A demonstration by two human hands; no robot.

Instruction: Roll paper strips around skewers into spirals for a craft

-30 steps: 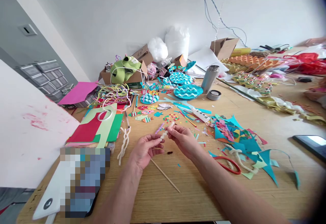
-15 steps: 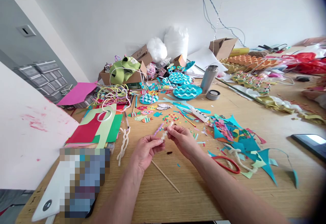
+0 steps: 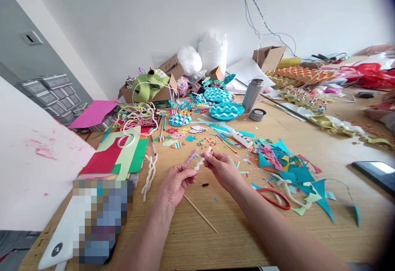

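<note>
My left hand (image 3: 177, 182) and my right hand (image 3: 221, 169) meet over the middle of a wooden table (image 3: 234, 238). Between their fingertips they pinch a short white twisted fuzzy stem (image 3: 199, 163), the left at its lower end, the right at its upper end. A thin purple strip (image 3: 191, 156) sticks up beside it; which hand holds it I cannot tell. Under my left hand lies a thin wooden stick (image 3: 200, 213). A white twisted cord (image 3: 150, 174) lies to the left of my hands.
Cut teal and coloured paper scraps (image 3: 286, 164) and red scissors (image 3: 274, 199) lie to the right. Red and green card sheets (image 3: 119, 154) lie left, paper fish (image 3: 182, 133) and wave discs (image 3: 226, 110) ahead. A phone (image 3: 375, 172) sits far right, a white board (image 3: 33, 160) at left.
The hands have stayed in place; the fingers have shifted slightly on the white stem, which now shows more of its wavy length between them.
</note>
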